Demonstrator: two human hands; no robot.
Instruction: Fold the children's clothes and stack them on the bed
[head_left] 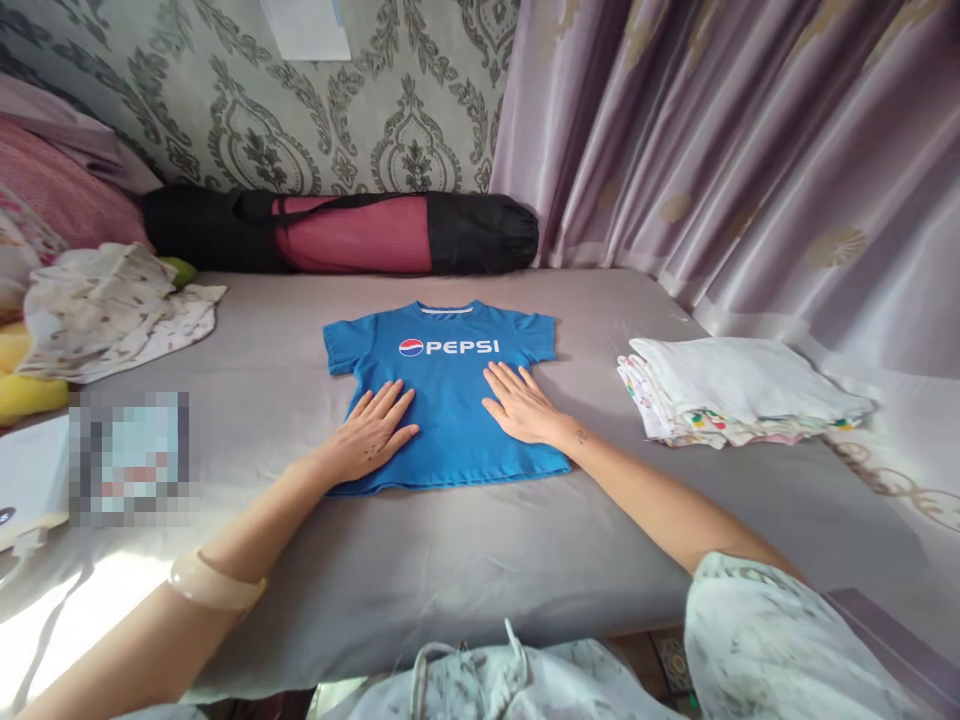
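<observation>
A blue T-shirt (450, 430) with a white PEPSI print lies spread flat, front side up, its collar pointing away from me. My left hand (373, 432) rests flat on the shirt's left side, fingers stretched out. On the right side of the shirt lies my right hand (521, 402), palm down with the fingers spread. Both hands touch the cloth and neither grips it. Under the palms the fabric is hidden.
The shirt lies on a grey bed sheet (480, 560). To the right sits a stack of folded white clothes (742, 385). A black and red rolled bag (352, 235) lies along the wall, beside a curtain (675, 130). At left is a crumpled patterned cloth (120, 310).
</observation>
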